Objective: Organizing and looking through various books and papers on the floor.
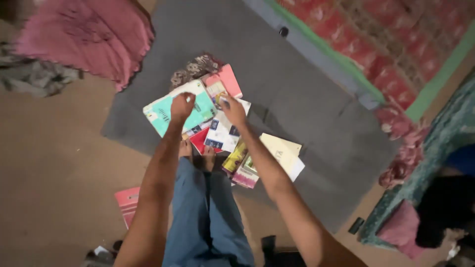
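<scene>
Head view: left hand clenched on teal book; right hand pinched white booklet.
Room: bare grey mat surrounded the pile.
Textures: flat glossy covers, soft felt.

A home floor: grey mat, patterned bedding, scattered books.

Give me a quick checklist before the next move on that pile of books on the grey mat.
1. Left hand on the teal book: ok, fist closed at its upper edge.
2. Right hand on the white and blue book: ok, fingers at its top edge; firmness of grip cannot tell.
3. Pile on the grey mat: ok, though books overlap loosely.
4. Bare feet clear of the pile: not ok, toes touch the red book.
5. Stray pink book gathered: not ok, it lies off the mat.
</scene>
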